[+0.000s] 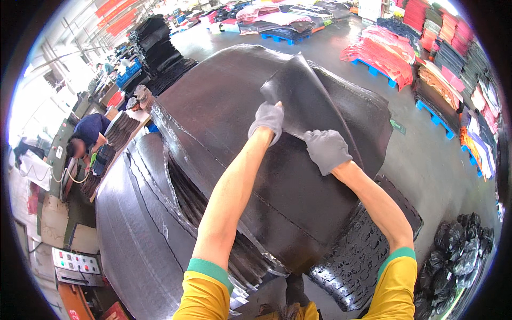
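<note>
Black rubber-like sheet (314, 98) held raised by its edge

Just beyond and between the fingers, the raised part of the sheet folds over itself, above a broad pile of dark sheets (213, 112) that spreads beneath both hands. The grey-gloved left hand (266, 121) appears to pinch the near edge between thumb and curled fingers. The grey-gloved right hand (328, 150), closer to the body, is closed at that edge; its fingertips are hidden, so I cannot tell how much material they grip.

To handle it well, I would share the load evenly between both sets of fingers, leaving the edge taut without creasing at one pinch. Peeling up gently seems wiser than dragging, since such smooth faces probably cling. Nearer the body than the right fingers, a patterned dark sheet (349, 261) lies under the forearm and deserves clearance.
</note>
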{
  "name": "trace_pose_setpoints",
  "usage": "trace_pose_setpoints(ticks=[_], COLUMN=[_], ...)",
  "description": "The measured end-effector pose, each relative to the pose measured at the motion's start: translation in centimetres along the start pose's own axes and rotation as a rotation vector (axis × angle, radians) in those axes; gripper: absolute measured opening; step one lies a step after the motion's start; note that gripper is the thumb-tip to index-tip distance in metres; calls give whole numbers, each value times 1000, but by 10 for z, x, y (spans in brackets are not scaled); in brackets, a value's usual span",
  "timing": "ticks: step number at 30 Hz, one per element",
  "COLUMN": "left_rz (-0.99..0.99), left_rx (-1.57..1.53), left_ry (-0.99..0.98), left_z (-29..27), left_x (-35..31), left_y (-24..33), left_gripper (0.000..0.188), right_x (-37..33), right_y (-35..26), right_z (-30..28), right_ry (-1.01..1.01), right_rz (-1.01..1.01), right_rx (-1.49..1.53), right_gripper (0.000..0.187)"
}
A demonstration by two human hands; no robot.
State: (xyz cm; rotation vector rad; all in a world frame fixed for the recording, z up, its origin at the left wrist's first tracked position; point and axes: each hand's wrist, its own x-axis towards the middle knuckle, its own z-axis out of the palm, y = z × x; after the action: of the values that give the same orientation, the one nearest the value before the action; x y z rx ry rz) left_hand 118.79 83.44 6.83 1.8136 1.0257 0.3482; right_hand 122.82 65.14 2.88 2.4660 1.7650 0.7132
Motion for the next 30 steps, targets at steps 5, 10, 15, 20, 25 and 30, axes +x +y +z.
trace_pose_setpoints(ticks=[5,10,15,20,25,30], left_rz=[133,134,14,13,74,-360], left_rx=[-101,-390,-556,-463,-466,-309], left_ry=[-118,-73,213,259,335,496], left_z=[-22,-40,-107,-168,-175,-174], left_x=[-28,-85,-160,-236,-333,-465], left_y=[-32,-46,-89,-111,-150,-179], left_gripper=[44,30,37,29,27,40], right_x=[-6,-22,-22,-34,-87,-128], right_y=[-3,-10,-76,-152,-163,-217], right_z=[-10,-30,-24,-43,-104,-159], right_ry=[199,421,427,300,276,550], right_rz=[109,-55,-142,12,-429,-621], right_rx=[-84,-91,140,461,355,600], right_gripper=[48,26,10,18,25,22])
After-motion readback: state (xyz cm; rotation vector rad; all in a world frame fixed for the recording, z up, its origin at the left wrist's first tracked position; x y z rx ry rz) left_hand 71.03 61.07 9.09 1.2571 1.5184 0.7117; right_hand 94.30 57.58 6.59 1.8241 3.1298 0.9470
